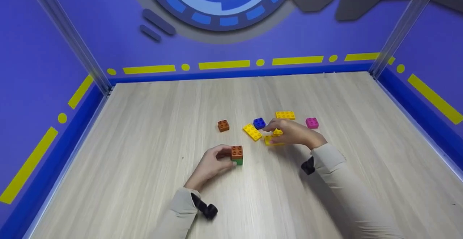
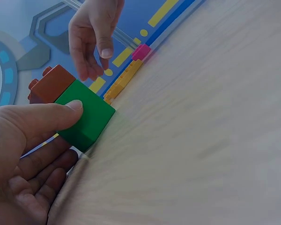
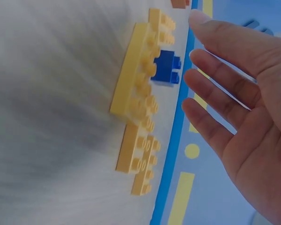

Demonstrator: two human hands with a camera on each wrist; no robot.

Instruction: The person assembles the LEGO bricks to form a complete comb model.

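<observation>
My left hand (image 1: 213, 163) grips a two-brick stack standing on the table, a reddish-brown brick (image 1: 237, 151) on top of a green brick (image 2: 91, 115). In the left wrist view its thumb presses on the green side. My right hand (image 1: 291, 132) hovers over the loose yellow bricks, fingers extended and holding nothing. Beneath it, partly hidden in the head view, is a yellow brick (image 1: 268, 140). Just left of that hand lie another long yellow brick (image 1: 252, 132) and a blue brick (image 1: 259, 123).
A second brown brick (image 1: 223, 125) lies beyond the left hand. Behind the right hand is a further yellow brick (image 1: 285, 115), with a pink brick (image 1: 312, 123) to its right. Purple-blue panels (image 1: 224, 54) wall the wooden table (image 1: 152, 130) at the back and sides.
</observation>
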